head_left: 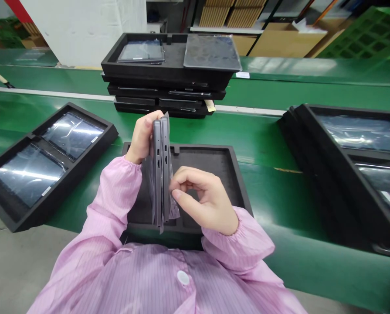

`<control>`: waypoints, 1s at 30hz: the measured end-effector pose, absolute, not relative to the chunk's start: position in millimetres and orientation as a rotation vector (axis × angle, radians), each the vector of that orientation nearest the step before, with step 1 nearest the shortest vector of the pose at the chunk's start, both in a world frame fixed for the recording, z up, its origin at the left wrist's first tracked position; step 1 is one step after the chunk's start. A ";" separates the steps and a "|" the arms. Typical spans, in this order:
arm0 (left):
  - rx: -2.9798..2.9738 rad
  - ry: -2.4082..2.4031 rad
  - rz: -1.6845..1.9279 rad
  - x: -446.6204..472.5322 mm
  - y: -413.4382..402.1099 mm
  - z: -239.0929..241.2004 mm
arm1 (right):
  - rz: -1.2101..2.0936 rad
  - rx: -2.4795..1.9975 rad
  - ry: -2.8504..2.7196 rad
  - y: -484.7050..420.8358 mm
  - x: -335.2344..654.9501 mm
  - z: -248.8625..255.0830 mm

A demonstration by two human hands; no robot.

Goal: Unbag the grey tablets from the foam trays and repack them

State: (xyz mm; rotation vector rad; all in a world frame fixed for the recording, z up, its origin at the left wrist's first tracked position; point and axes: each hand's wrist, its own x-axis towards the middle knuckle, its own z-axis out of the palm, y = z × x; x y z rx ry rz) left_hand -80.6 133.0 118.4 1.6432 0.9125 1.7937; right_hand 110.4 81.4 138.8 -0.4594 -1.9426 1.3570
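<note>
While your left hand (141,137) clasps the far end of two slim devices (157,187) from the left, your right hand (208,198) meets them on the other side, so the pair stands edge-up between your hands. You look straight down on their narrow edges, which are lined with ports and run from the far edge of the tabletop (263,196) toward the near one; whether that is their long axis, you cannot tell from here. The devices lie side by side, close together, with clear film (174,211) hanging loose around them. Your right thumb and forefinger come together at the right-hand face, close to the film; you cannot tell whether they have it pinched. That hand is the nearer one to the right face, while your left carries the hold. Beneath is a black tray (211,161) by the tabletop's near edge, and the devices are above its left half. A stack of trays (168,69) stands farther off, toward the tabletop's far edge.
</note>
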 end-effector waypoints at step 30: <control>1.688 0.925 1.752 -71.6 129.1 117.8 | 1.304 -0.587 -1.998 71.2 113.2 138.8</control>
